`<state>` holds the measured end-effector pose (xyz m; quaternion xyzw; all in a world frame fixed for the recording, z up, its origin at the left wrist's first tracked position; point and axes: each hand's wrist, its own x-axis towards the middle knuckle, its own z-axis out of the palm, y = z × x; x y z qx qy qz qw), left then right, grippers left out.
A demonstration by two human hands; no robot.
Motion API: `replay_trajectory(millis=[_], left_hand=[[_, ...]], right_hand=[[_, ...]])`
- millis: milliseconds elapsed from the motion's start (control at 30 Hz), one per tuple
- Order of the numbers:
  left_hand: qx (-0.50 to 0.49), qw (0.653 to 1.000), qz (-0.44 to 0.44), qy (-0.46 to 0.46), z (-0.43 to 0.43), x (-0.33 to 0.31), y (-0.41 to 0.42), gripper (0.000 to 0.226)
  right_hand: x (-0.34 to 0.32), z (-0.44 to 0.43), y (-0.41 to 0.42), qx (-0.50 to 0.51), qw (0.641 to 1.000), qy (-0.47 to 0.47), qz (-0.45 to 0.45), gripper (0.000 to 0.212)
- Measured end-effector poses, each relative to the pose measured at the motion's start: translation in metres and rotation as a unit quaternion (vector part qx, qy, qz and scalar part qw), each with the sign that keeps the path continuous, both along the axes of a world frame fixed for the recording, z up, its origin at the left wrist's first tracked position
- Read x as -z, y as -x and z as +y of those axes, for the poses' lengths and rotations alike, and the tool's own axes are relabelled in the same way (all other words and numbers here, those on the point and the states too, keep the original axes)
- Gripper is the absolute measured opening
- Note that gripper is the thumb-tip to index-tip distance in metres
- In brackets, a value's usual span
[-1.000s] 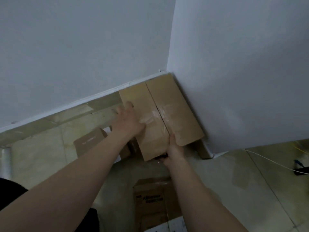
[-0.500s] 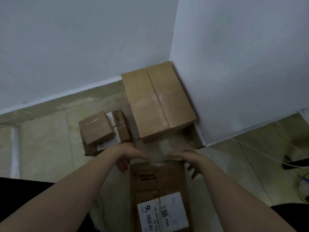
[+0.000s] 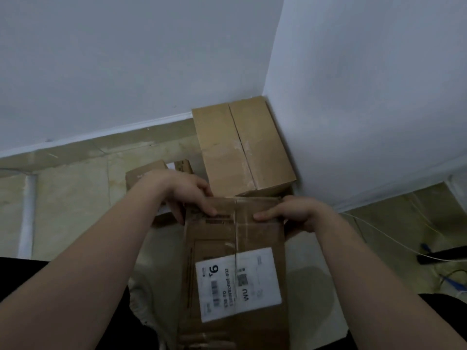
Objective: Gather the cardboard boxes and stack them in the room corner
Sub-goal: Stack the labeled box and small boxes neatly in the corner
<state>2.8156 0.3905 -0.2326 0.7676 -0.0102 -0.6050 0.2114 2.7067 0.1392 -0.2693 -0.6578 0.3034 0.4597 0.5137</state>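
The left hand (image 3: 188,195) is gripping the far left corner of a long labelled box (image 3: 214,238), with the thumb lying across the top face and the fingers curling down over the left side. The right hand (image 3: 302,214) is holding the far right corner in the same way, thumb pressing on top and fingers wrapping round the edge. The box is stretching from the hands back toward the person, and a white shipping label (image 3: 238,282) is showing on its top face. From this angle it is hard to tell whether the box is resting on the floor or hanging just above it.

Just beyond the far end of the held box, a larger corner box (image 3: 242,147) is sitting on the tiled floor (image 3: 70,198). It is tucked into the angle where the left wall (image 3: 126,59) and the right wall (image 3: 366,97) are meeting, and its top flaps are lying closed.

To the left of it, partly hidden behind the left hand and wrist, a cluster of small boxes (image 3: 144,174) is sitting on the floor. Over to the right, a thin white cable (image 3: 394,242) is trailing across the tiles, and a blue cable (image 3: 452,282) is lying near the frame's edge.
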Motion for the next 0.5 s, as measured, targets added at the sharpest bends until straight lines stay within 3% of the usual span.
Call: replay_trajectory(millis=[100,267,333,400,500], left_hand=[[-0.008,0.998,-0.035,0.042,0.003,-0.039,-0.011,0.05],[-0.115,0.974,-0.173,0.093,-0.001,-0.054,-0.032,0.056],[-0.23,0.936,-0.228,0.142,-0.008,-0.033,-0.039,0.065],[-0.334,0.883,-0.245,0.222,-0.01,-0.01,-0.04,0.065],[-0.424,0.823,-0.257,0.279,-0.002,0.017,-0.034,0.058]], right_hand=[[-0.039,-0.011,-0.013,-0.031,0.997,0.041,-0.049,0.116],[-0.072,-0.018,-0.044,0.026,0.98,0.114,-0.163,0.078],[-0.068,-0.013,-0.06,0.068,0.948,0.203,-0.234,0.056],[-0.056,-0.009,-0.075,0.108,0.891,0.316,-0.309,0.061],[-0.048,-0.005,-0.084,0.17,0.839,0.336,-0.393,0.059]])
